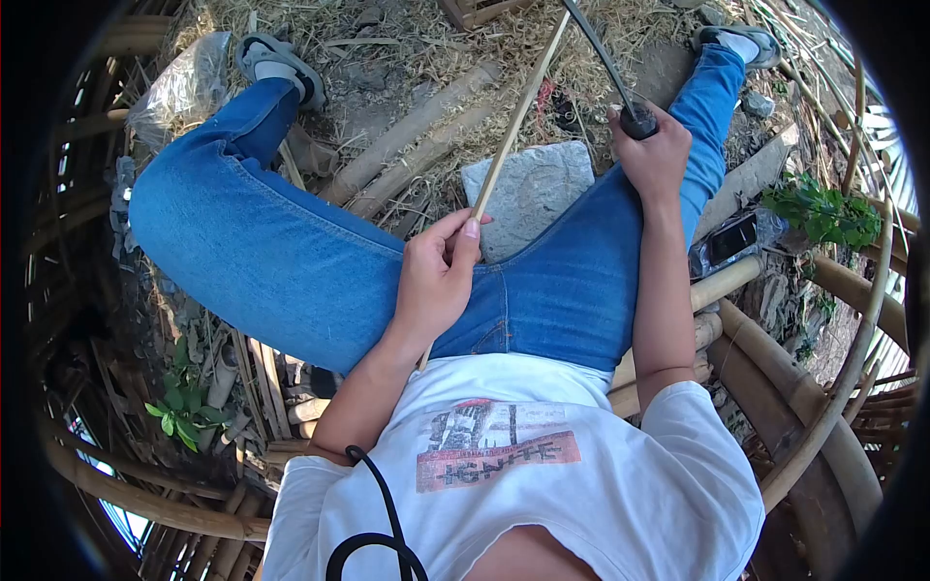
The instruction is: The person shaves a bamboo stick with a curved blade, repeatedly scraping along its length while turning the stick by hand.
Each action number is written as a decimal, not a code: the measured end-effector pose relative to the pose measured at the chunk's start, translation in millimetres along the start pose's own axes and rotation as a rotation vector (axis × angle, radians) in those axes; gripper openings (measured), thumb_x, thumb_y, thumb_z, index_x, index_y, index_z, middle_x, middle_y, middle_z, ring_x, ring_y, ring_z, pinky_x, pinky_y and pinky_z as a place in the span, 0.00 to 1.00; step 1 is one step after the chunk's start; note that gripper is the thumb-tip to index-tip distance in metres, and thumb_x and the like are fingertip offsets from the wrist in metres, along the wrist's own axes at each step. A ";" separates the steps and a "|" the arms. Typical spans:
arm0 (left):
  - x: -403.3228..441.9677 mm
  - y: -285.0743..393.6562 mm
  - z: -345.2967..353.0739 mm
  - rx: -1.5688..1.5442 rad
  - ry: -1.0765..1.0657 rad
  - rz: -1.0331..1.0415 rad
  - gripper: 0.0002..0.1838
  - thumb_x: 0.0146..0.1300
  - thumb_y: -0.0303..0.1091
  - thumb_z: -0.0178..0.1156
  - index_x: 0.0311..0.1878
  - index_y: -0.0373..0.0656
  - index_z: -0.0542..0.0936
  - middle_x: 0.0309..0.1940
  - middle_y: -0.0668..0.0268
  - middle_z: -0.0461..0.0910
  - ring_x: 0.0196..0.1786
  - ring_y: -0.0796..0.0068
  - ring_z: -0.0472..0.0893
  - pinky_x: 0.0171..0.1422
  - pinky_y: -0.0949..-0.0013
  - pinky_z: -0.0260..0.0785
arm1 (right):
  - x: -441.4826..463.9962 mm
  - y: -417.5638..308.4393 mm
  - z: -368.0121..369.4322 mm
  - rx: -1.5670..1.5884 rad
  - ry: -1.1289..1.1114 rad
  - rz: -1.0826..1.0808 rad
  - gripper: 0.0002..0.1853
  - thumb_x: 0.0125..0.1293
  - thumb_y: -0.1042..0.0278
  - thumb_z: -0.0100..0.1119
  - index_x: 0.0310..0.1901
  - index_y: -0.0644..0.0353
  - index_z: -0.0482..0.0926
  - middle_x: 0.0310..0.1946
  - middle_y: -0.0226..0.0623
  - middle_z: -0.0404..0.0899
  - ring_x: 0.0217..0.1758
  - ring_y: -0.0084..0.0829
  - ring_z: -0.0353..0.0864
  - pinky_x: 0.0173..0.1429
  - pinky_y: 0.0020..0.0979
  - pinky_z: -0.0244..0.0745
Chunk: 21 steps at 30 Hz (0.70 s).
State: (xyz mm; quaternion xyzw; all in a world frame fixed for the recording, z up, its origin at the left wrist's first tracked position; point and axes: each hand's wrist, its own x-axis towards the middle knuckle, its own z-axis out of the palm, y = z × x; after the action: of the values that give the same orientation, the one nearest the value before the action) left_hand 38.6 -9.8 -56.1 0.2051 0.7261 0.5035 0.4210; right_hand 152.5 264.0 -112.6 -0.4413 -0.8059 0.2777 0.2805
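My left hand (pixel 438 276) is closed around a thin pale bamboo strip (pixel 518 126). The strip slants up and to the right between my legs, and its short lower end shows by my wrist. In my right hand (pixel 654 155), fingers wrapped round its dark handle, is a knife (pixel 603 56) with a long, narrow dark blade. The blade slopes up and left towards the strip's far end. Near the top edge the two come close together; whether they touch I cannot tell. A flat grey stone block (pixel 533 189) lies on the ground between my thighs.
Shavings (pixel 407 68) cover the ground ahead, around thick bamboo poles (pixel 417 136). A clear plastic bag (pixel 184 92) lies near my left foot. A phone-like dark object (pixel 731 239) sits in plastic beside my right thigh. Bent bamboo (pixel 867 339) and leafy plants (pixel 823 211) stand at the right.
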 end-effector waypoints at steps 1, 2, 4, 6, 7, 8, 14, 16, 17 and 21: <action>0.1 0.3 0.1 -0.006 0.003 -0.006 0.15 0.81 0.37 0.53 0.56 0.35 0.81 0.21 0.80 0.66 0.22 0.93 0.61 0.24 0.81 0.51 | -2.1 -2.9 0.3 -0.023 0.000 -0.060 0.15 0.57 0.57 0.74 0.29 0.62 0.84 0.18 0.43 0.79 0.22 0.41 0.81 0.32 0.37 0.75; 1.2 1.0 1.1 -0.013 0.004 -0.010 0.15 0.81 0.37 0.53 0.55 0.36 0.81 0.21 0.80 0.66 0.22 0.93 0.61 0.24 0.81 0.51 | -3.0 -5.5 0.0 -0.049 0.003 -0.121 0.16 0.57 0.57 0.75 0.28 0.62 0.83 0.16 0.41 0.77 0.19 0.38 0.79 0.30 0.35 0.73; 2.0 0.8 1.7 -0.022 -0.014 -0.009 0.14 0.80 0.37 0.53 0.53 0.36 0.80 0.21 0.80 0.65 0.22 0.93 0.60 0.24 0.80 0.50 | -5.7 -8.3 3.7 -0.035 -0.034 -0.149 0.15 0.57 0.57 0.75 0.29 0.62 0.84 0.16 0.42 0.77 0.19 0.39 0.79 0.30 0.35 0.73; 2.3 0.3 0.0 -0.017 -0.027 -0.023 0.13 0.80 0.38 0.53 0.52 0.36 0.80 0.20 0.80 0.65 0.22 0.93 0.60 0.23 0.80 0.50 | -9.1 -13.9 6.6 -0.052 -0.082 -0.155 0.13 0.56 0.59 0.75 0.31 0.62 0.86 0.17 0.44 0.78 0.19 0.42 0.79 0.29 0.37 0.73; 2.4 0.0 -0.8 -0.009 -0.035 -0.037 0.13 0.80 0.38 0.53 0.51 0.37 0.80 0.20 0.80 0.65 0.21 0.93 0.59 0.23 0.80 0.49 | -10.8 -16.1 8.3 -0.040 -0.100 -0.166 0.13 0.56 0.59 0.75 0.31 0.61 0.86 0.17 0.44 0.78 0.20 0.42 0.80 0.29 0.37 0.73; 2.2 -0.3 -0.9 -0.002 -0.043 -0.052 0.13 0.80 0.38 0.53 0.50 0.37 0.80 0.20 0.80 0.65 0.21 0.93 0.59 0.23 0.80 0.49 | -12.6 -18.0 9.9 -0.030 -0.119 -0.177 0.13 0.56 0.60 0.75 0.31 0.61 0.86 0.18 0.44 0.79 0.20 0.42 0.80 0.29 0.37 0.73; 1.9 1.4 -0.1 0.000 -0.062 -0.031 0.17 0.82 0.41 0.49 0.43 0.38 0.77 0.20 0.79 0.65 0.21 0.92 0.59 0.23 0.79 0.49 | -19.7 -28.4 11.2 0.053 -0.241 -0.238 0.11 0.56 0.62 0.74 0.31 0.60 0.86 0.18 0.44 0.79 0.22 0.43 0.83 0.30 0.38 0.74; 0.7 0.2 0.0 0.008 -0.072 -0.001 0.19 0.83 0.42 0.46 0.40 0.38 0.76 0.19 0.78 0.65 0.21 0.91 0.60 0.23 0.78 0.51 | -20.7 -31.9 11.0 0.028 -0.290 -0.212 0.09 0.49 0.64 0.67 0.34 0.51 0.88 0.22 0.45 0.82 0.29 0.50 0.85 0.38 0.46 0.81; 0.7 -0.2 0.0 0.012 -0.076 0.014 0.20 0.84 0.42 0.44 0.38 0.38 0.75 0.19 0.77 0.65 0.21 0.90 0.60 0.24 0.78 0.52 | -22.0 -35.1 9.8 0.024 -0.301 -0.222 0.09 0.49 0.64 0.67 0.33 0.51 0.88 0.21 0.45 0.82 0.29 0.50 0.84 0.38 0.46 0.81; 2.3 -0.2 0.2 0.152 -0.036 0.045 0.20 0.82 0.37 0.44 0.35 0.36 0.76 0.17 0.67 0.70 0.20 0.79 0.70 0.26 0.69 0.62 | -25.3 -39.3 12.3 -0.003 -0.354 -0.282 0.08 0.46 0.65 0.66 0.32 0.52 0.86 0.20 0.45 0.81 0.28 0.50 0.84 0.38 0.47 0.80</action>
State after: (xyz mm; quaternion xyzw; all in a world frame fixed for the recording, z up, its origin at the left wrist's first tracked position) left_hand 37.5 -8.1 -57.2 0.2619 0.7497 0.4527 0.4056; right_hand 133.6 221.7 -98.9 -0.2690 -0.8967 0.3076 0.1703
